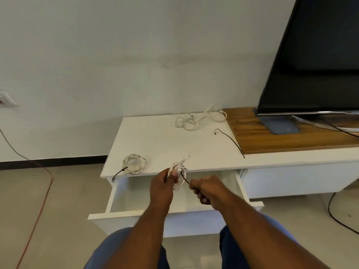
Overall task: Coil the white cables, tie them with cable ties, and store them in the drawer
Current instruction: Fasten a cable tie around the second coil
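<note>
My left hand [164, 184] grips a coiled white cable [179, 179] above the open white drawer [136, 195]. A black cable tie [184, 177] loops around that coil, and my right hand [206, 189] is curled around the tie's tail, held to the right of the coil. A second white coil [135, 164] with a black tie on it lies at the front left of the white cabinet top [155, 136]. A loose, tangled white cable [198, 118] lies at the back of the top. One spare black cable tie [230, 141] lies near the wooden section.
A television [318, 59] on a stand sits on the wooden top [272, 136] to the right, with a blue phone [279, 126] under its edge. A red cable [41, 189] runs across the floor on the left, a black one on the right. My knees are below the drawer.
</note>
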